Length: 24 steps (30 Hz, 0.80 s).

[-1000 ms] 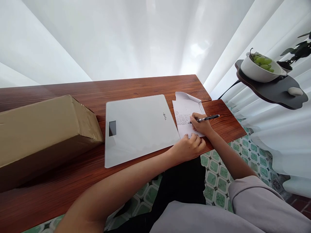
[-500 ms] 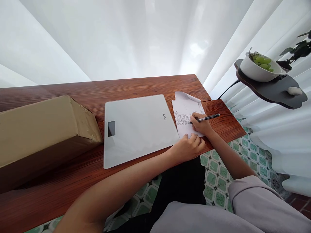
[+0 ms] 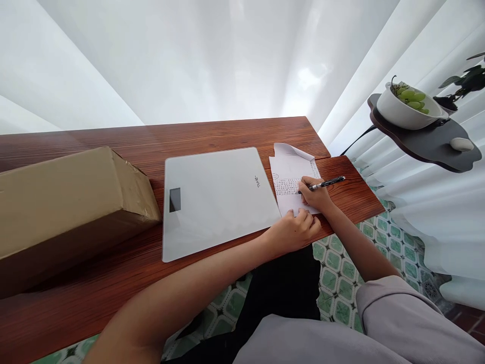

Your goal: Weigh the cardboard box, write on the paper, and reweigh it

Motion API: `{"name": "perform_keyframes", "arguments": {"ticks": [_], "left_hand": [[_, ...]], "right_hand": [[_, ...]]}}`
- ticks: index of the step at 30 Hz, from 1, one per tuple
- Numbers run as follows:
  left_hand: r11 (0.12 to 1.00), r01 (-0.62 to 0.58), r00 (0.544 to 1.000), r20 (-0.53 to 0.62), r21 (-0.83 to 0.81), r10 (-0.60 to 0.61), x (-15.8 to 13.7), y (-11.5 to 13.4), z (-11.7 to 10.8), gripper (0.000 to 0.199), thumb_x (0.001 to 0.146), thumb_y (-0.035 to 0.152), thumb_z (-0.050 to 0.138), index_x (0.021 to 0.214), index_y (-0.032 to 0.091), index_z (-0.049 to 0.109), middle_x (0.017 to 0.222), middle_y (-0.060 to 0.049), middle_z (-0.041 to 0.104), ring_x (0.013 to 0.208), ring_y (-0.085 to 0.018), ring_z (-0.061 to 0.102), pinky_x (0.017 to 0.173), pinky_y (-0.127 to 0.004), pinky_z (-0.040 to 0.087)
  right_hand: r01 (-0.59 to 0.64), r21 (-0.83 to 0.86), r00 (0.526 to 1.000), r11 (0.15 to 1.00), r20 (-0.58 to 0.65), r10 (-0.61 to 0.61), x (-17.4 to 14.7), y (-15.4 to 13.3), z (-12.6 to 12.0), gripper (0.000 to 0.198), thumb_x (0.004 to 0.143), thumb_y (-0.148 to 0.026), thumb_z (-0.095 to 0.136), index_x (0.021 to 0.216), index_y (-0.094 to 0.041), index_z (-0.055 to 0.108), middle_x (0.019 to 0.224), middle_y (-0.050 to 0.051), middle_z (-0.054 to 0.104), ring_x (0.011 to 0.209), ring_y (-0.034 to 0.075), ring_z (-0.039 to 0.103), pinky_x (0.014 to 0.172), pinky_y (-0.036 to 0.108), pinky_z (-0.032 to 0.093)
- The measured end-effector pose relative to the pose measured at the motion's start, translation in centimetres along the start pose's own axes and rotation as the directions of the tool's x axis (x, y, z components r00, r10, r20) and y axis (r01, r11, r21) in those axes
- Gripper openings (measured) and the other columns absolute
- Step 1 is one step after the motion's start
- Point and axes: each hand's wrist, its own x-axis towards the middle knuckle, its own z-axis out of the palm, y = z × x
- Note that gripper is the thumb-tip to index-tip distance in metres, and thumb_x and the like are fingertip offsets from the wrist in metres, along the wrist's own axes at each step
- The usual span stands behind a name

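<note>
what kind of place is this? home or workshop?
Probably a home corner by a window, not a workshop: sheer white curtains, patterned green floor tiles, and a bowl of grapes on a side shelf. The right hand writes on paper at a wooden table.

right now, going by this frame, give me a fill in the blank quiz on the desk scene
1. The right hand holds a ____ over the sheet of paper.
2. The left hand rests on the near edge of the ____.
3. The flat white scale lies between the paper and the cardboard ____.
4. The white bowl on the side shelf holds green ____.

Missing words: pen; paper; box; grapes
</note>
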Motion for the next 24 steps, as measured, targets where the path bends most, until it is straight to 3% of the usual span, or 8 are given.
{"name": "perform_keyframes", "arguments": {"ticks": [14,18,21,24], "left_hand": [[1.000,0.008,1.000,-0.005,0.011,-0.008,0.0,0.1,0.1,0.032,0.103,0.018,0.028,0.115,0.009,0.057,0.099,-0.013,0.064,0.087,-0.023,0.060,0.063,-0.034,0.044],[1.000,0.001,1.000,0.013,0.006,-0.001,0.0,0.1,0.0,0.034,0.102,0.017,0.027,0.117,0.009,0.057,0.100,-0.014,0.064,0.085,-0.023,0.059,0.061,-0.034,0.044],[1.000,-0.012,0.999,0.038,0.012,0.012,0.0,0.0,0.0,0.034,0.102,0.017,0.028,0.121,0.008,0.055,0.108,-0.017,0.065,0.091,-0.025,0.061,0.062,-0.034,0.045],[1.000,-0.014,0.999,0.050,0.010,0.013,0.1,0.1,0.0,0.037,0.103,0.017,0.024,0.122,0.008,0.055,0.112,-0.019,0.065,0.096,-0.026,0.061,0.063,-0.035,0.047]], "right_hand": [[0.012,0.010,0.999,1.000,-0.038,-0.011,0.0,0.1,0.1,0.034,0.090,-0.033,0.053,0.059,-0.023,0.045,0.039,-0.006,0.048,0.034,0.012,0.047,0.042,0.026,0.040],[0.020,0.009,0.975,1.000,-0.221,-0.017,0.1,0.4,-0.4,0.036,0.096,-0.042,0.046,0.065,-0.025,0.044,0.043,-0.005,0.049,0.036,0.014,0.047,0.043,0.028,0.041],[0.007,-0.063,0.912,0.998,-0.409,-0.032,0.5,0.7,-1.1,0.039,0.099,-0.050,0.045,0.070,-0.025,0.044,0.047,-0.004,0.048,0.043,0.016,0.050,0.051,0.030,0.043],[-0.017,-0.166,0.866,0.986,-0.496,-0.069,0.8,0.8,-1.6,0.038,0.096,-0.055,0.054,0.075,-0.023,0.054,0.055,-0.001,0.055,0.050,0.017,0.053,0.061,0.033,0.045]]}}
